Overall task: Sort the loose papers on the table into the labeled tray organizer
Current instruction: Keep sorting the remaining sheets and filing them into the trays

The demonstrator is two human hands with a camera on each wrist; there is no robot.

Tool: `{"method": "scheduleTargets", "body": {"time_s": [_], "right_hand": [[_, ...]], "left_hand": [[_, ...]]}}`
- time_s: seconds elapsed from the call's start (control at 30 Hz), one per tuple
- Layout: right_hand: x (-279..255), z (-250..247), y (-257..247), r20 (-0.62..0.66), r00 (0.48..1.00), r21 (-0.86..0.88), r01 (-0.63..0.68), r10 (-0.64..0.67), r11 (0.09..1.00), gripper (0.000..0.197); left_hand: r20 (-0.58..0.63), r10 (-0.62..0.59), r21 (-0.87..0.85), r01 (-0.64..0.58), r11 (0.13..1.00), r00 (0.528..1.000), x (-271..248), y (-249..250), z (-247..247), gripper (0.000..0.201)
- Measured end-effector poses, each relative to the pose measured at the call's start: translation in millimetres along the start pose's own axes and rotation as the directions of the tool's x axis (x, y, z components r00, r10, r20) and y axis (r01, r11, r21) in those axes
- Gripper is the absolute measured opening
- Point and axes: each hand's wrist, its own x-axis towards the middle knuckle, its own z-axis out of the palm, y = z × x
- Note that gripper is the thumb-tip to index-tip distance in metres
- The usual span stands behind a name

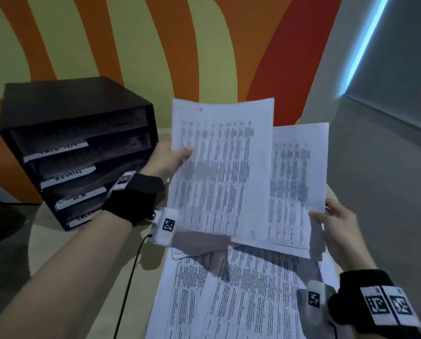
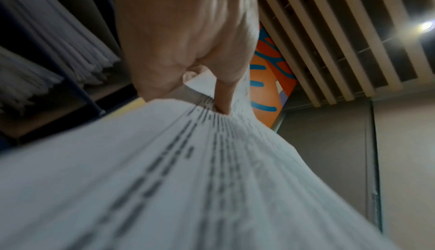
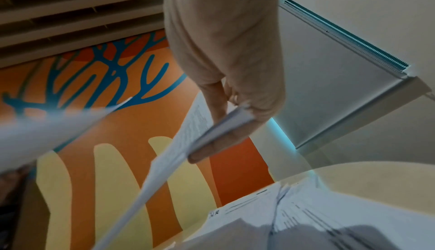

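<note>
My left hand (image 1: 170, 157) pinches the left edge of a printed sheet (image 1: 219, 167), held upright in the air just right of the black tray organizer (image 1: 77, 148). In the left wrist view the thumb (image 2: 223, 94) presses onto that sheet (image 2: 164, 179). My right hand (image 1: 336, 223) grips a second printed sheet (image 1: 297, 187) by its right edge, partly behind the first. In the right wrist view the fingers (image 3: 212, 148) clamp this paper (image 3: 183, 142). More loose papers (image 1: 241, 294) lie spread on the table beneath both sheets.
The organizer has several stacked trays with white handwritten labels (image 1: 67, 177) and papers (image 2: 58, 40) inside them. It stands at the table's back left against an orange and yellow wall (image 1: 155, 45). The beige table (image 1: 82, 253) shows bare surface in front of the organizer.
</note>
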Motion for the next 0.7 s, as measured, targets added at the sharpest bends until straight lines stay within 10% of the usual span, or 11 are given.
{"method": "scheduleTargets", "body": {"time_s": [0.43, 0.63, 0.7], "right_hand": [[-9.2, 24.8, -3.4, 0.230, 0.973, 0.011, -0.020, 0.017, 1.000, 0.050], [-5.4, -5.4, -7.5, -0.041, 0.999, -0.219, 0.017, -0.027, 0.976, 0.026], [-2.3, -27.9, -3.2, -0.137, 0.990, -0.267, -0.051, 0.015, 0.962, 0.025]], "left_hand": [[0.209, -0.026, -0.090, 0.046, 0.995, 0.978, -35.7, -34.3, 79.4, 0.028], [0.190, 0.011, 0.151, -0.040, 0.988, 0.982, -29.6, -37.5, 95.9, 0.007], [0.113, -0.061, 0.323, 0.021, 0.946, 0.992, -18.8, -49.5, 94.4, 0.028]]}}
